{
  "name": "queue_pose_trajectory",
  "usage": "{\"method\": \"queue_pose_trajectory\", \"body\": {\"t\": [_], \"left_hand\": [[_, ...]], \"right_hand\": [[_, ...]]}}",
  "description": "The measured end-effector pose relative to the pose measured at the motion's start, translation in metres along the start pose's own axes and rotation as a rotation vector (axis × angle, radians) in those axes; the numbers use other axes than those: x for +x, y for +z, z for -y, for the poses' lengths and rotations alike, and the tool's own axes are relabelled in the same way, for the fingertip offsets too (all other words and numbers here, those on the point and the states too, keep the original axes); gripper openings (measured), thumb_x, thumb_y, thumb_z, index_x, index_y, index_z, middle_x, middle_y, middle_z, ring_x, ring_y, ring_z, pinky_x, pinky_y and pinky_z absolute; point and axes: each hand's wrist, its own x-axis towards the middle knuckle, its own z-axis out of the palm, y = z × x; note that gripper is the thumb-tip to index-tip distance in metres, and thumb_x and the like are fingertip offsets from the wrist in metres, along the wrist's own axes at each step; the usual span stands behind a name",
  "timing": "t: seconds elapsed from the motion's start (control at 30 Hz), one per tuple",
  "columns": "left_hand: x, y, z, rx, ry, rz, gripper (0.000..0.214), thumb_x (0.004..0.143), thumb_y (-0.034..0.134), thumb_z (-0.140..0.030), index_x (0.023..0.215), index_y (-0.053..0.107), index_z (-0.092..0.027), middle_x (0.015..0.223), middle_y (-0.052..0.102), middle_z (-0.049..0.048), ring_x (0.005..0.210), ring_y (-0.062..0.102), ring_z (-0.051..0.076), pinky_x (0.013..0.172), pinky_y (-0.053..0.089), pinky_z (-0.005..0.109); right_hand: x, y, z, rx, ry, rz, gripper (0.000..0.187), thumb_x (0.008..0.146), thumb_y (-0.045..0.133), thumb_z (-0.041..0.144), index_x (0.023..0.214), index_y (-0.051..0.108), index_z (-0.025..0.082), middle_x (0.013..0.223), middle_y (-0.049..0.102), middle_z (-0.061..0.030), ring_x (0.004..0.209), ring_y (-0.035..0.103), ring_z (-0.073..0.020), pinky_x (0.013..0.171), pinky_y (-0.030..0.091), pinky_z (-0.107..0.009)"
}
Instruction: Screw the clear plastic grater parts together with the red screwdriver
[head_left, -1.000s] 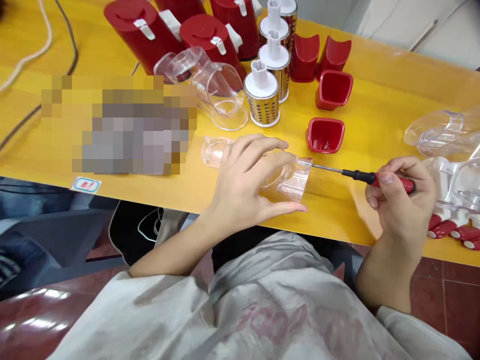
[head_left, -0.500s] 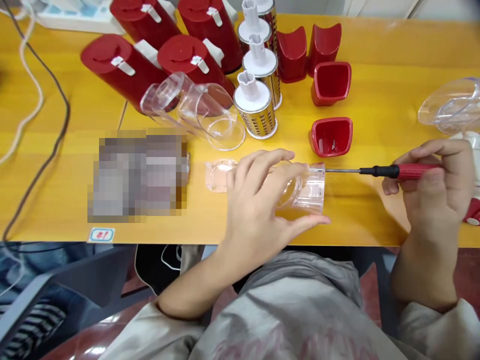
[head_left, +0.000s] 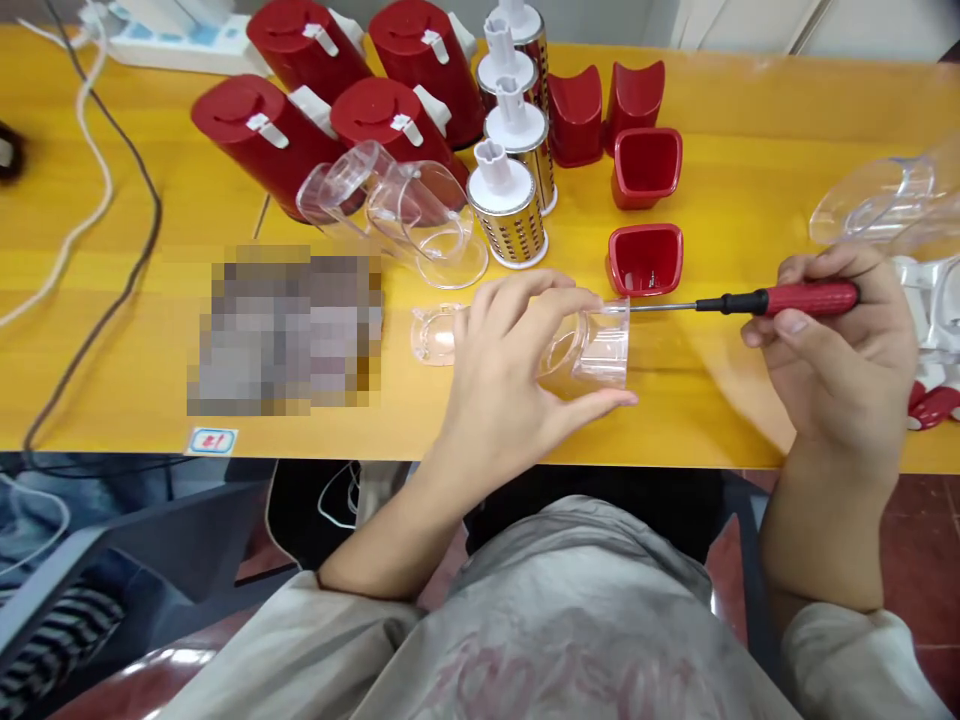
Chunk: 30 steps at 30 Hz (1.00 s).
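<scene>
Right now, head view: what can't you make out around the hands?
All in the head view:
- Red-handled screwdriver tip: hidden by the clear plastic cup in the left hand.
- Small bits in the red square cup: too small to identify.
- Pixelated patch: blurred, contents unreadable.
- Clear parts: cut off by the right edge.

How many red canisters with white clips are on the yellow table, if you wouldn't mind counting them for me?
4. The back-left canister and back-right canister are behind the front-left canister and front-right canister, near the table's far edge. Others could be out of view.
</scene>
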Motion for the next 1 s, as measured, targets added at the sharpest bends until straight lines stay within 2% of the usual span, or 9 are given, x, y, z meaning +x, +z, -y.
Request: {"method": "queue_pose_trajectory", "body": {"t": [0.07,0.17,0.23,0.4,0.6,0.7,0.77,0.83,1.0], "left_hand": [[0.001,0.001,0.001,0.008,-0.013,0.003,0.086,0.090,0.118,-0.073,0.154,0.079,-0.033,0.165,0.079,0.0132,0.156,0.073,0.044,0.140,0.054,0.062],[0.000,0.003,0.004,-0.011,-0.002,0.001,0.084,0.092,0.115,-0.078,0.155,0.080,-0.033,0.165,0.080,0.0137,0.155,0.074,0.044,0.138,0.055,0.060],[-0.001,0.004,0.005,-0.019,0.021,-0.021,0.083,0.094,0.114,-0.078,0.155,0.080,-0.032,0.165,0.080,0.0146,0.155,0.074,0.044,0.136,0.055,0.060],[-0.006,0.009,0.011,-0.026,0.076,-0.094,0.081,0.099,0.110,-0.078,0.158,0.080,-0.031,0.167,0.079,0.0161,0.155,0.075,0.044,0.135,0.056,0.059],[-0.007,0.012,0.014,0.034,0.052,-0.064,0.084,0.100,0.102,-0.089,0.161,0.081,-0.034,0.172,0.078,0.0165,0.158,0.072,0.045,0.137,0.053,0.061],[-0.006,0.014,0.013,0.036,0.075,-0.086,0.081,0.107,0.091,-0.093,0.161,0.082,-0.032,0.170,0.079,0.0174,0.158,0.072,0.045,0.136,0.051,0.061],[-0.005,0.015,0.013,0.026,0.087,-0.095,0.081,0.110,0.086,-0.094,0.160,0.083,-0.031,0.169,0.079,0.0177,0.157,0.072,0.044,0.134,0.052,0.061],[-0.004,0.016,0.013,0.027,0.082,-0.096,0.081,0.110,0.085,-0.096,0.158,0.084,-0.031,0.168,0.080,0.0175,0.155,0.072,0.044,0.133,0.052,0.060],[-0.001,0.018,0.013,0.023,0.088,-0.112,0.084,0.106,0.086,-0.100,0.154,0.086,-0.031,0.163,0.081,0.0171,0.149,0.073,0.044,0.132,0.052,0.060]], "right_hand": [[0.000,0.001,0.000,0.051,0.002,0.008,0.043,0.076,0.121,0.041,0.110,0.093,0.039,0.111,0.078,-0.0050,0.082,0.068,-0.0225,0.064,0.065,-0.037],[-0.002,0.000,-0.005,-0.094,-0.045,-0.006,0.032,0.107,0.102,0.065,0.111,0.089,0.036,0.090,0.073,-0.0007,0.066,0.064,-0.0185,0.058,0.057,-0.035],[-0.002,-0.003,-0.009,-0.210,-0.066,-0.010,0.039,0.112,0.096,0.069,0.106,0.085,0.032,0.078,0.064,0.0031,0.058,0.057,-0.0151,0.053,0.049,-0.033],[-0.002,-0.008,-0.014,-0.128,-0.031,0.031,0.033,0.104,0.105,0.056,0.118,0.082,0.036,0.092,0.070,0.0023,0.066,0.062,-0.0176,0.057,0.062,-0.035],[-0.001,-0.009,-0.014,-0.058,-0.065,0.056,0.051,0.082,0.118,0.043,0.119,0.084,0.039,0.119,0.080,-0.0032,0.090,0.074,-0.0232,0.064,0.067,-0.035],[-0.001,-0.009,-0.016,-0.091,-0.074,0.055,0.045,0.093,0.113,0.057,0.118,0.083,0.036,0.110,0.082,-0.0015,0.081,0.075,-0.0204,0.063,0.065,-0.034],[0.001,-0.010,-0.019,-0.146,-0.075,0.042,0.045,0.106,0.100,0.073,0.110,0.081,0.032,0.087,0.073,0.0021,0.064,0.066,-0.0163,0.055,0.057,-0.031],[0.003,-0.010,-0.023,-0.138,-0.075,0.030,0.052,0.105,0.098,0.079,0.105,0.078,0.031,0.075,0.061,0.0060,0.055,0.054,-0.0134,0.048,0.048,-0.027],[0.009,-0.013,-0.028,-0.027,-0.044,0.055,0.042,0.092,0.107,0.046,0.119,0.076,0.035,0.092,0.070,0.0052,0.069,0.064,-0.0151,0.057,0.058,-0.026]]}}
